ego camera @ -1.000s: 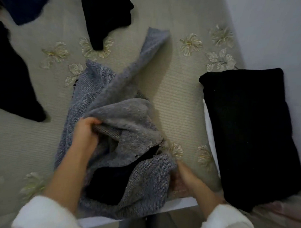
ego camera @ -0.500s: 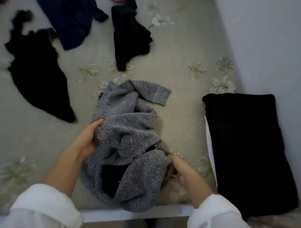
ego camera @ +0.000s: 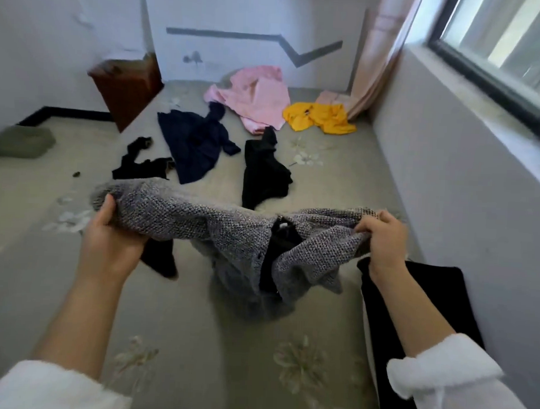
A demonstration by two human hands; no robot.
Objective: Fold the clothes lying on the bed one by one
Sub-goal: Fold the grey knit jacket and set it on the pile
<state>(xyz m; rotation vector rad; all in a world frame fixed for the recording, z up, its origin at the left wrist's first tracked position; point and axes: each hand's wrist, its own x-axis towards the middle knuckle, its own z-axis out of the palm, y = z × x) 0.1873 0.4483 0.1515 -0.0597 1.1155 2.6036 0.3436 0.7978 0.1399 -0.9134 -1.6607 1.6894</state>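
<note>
Left hand [ego camera: 111,238] grips one end of the grey knit cardigan [ego camera: 225,230] and right hand [ego camera: 384,239] clutches the other. I see it stretched between them above the bed [ego camera: 196,339], its middle sagging to the cover. A folded black garment [ego camera: 412,301] lies below the right wrist. Farther off lie a black top [ego camera: 263,173], a navy piece [ego camera: 194,140], then a pink garment [ego camera: 257,93] and a yellow garment [ego camera: 320,117].

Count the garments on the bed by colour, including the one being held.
Grey: 1, the grey knit, gripped by the left hand and right hand
Black: 3, the left black garment, centre black garment and folded black garment
Navy: 1, the navy garment
Pink: 1, the pink garment
Yellow: 1, the yellow garment
Total: 7
The olive lump is unclear and not counted.
</note>
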